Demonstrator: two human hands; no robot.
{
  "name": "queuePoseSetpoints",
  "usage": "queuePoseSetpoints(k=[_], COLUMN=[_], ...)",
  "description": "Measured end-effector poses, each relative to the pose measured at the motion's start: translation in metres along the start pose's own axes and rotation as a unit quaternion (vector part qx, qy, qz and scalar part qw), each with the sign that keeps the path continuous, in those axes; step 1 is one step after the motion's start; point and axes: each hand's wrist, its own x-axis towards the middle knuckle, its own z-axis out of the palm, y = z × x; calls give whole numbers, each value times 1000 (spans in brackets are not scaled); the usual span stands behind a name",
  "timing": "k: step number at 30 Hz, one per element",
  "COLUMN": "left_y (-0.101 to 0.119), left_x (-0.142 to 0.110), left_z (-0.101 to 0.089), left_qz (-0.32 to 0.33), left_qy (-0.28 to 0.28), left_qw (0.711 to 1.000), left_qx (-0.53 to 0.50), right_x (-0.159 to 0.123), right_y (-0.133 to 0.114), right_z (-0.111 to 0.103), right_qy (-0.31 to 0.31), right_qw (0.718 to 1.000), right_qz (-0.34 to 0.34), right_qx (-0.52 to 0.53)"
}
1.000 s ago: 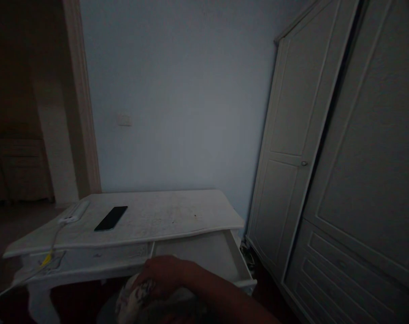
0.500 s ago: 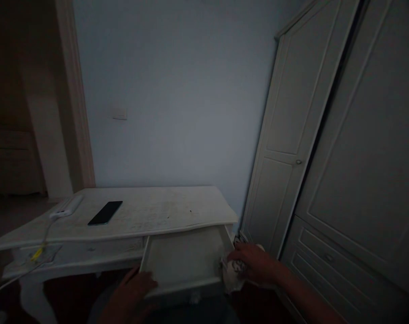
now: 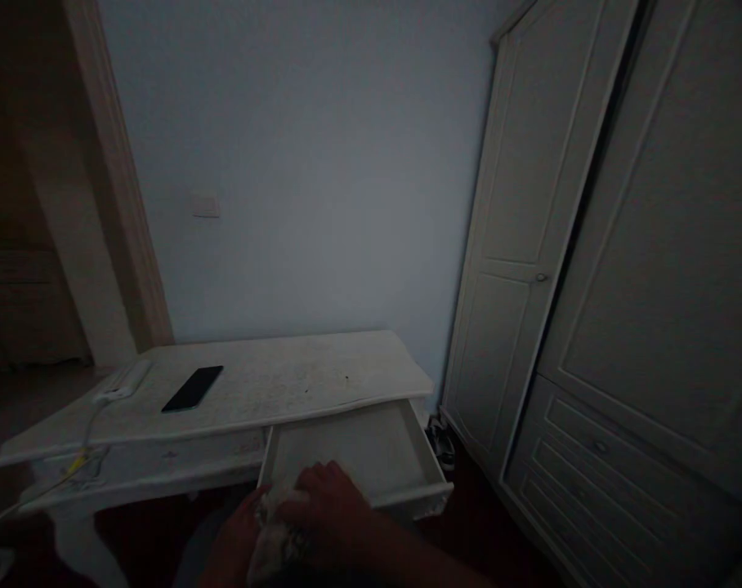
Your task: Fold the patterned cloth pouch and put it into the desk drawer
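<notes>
A white desk [image 3: 254,384] stands against the wall in a dim room, its right-hand drawer [image 3: 401,474] pulled out. At the drawer's front left corner my right hand [image 3: 325,510] is closed over a pale patterned cloth [image 3: 279,539]. My left hand [image 3: 236,531] touches the same cloth from the left, its fingers curled on it. The cloth hangs partly below the drawer's front edge.
A black phone [image 3: 193,389] and a white power strip [image 3: 122,382] with a cable lie on the desktop's left part. A tall white wardrobe [image 3: 592,286] fills the right. A doorway [image 3: 28,204] opens at the left. Small dark items [image 3: 441,437] lie on the floor beside the drawer.
My right hand moved with the cloth from the drawer's right side to its front left corner. My left hand left the drawer's front edge and joined it on the cloth.
</notes>
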Motion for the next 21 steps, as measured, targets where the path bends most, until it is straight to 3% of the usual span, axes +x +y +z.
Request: queuePoseSetpoints(k=[3,6,8,11,13,16,18,21], left_y=[5,10,11,7,3,2,6,10], left_x=[-1,-1,2,15,25,35,37,36], left_z=[-8,-9,-6,-3,-4,-10,-14,-14], left_qz=[91,90,88,91,79,55,41,40], left_qy=[-43,-14,10,14,4,-19,-34,-50], left_qw=[995,995,995,994,995,997,997,997], left_qx=[4,29,49,56,56,56,52,37], right_x=[-46,-108,-143,-174,-180,-168,-146,-94], right_y=[25,55,73,92,99,97,85,53], right_z=[-10,-39,-67,-102,-109,-85,-51,5], right_qy=[-19,-48,-65,-80,-73,-34,-3,26], right_qw=[999,997,989,968,958,953,960,980], right_qz=[0,59,133,236,279,299,279,195], right_qx=[-29,-20,3,5,2,2,-10,-38])
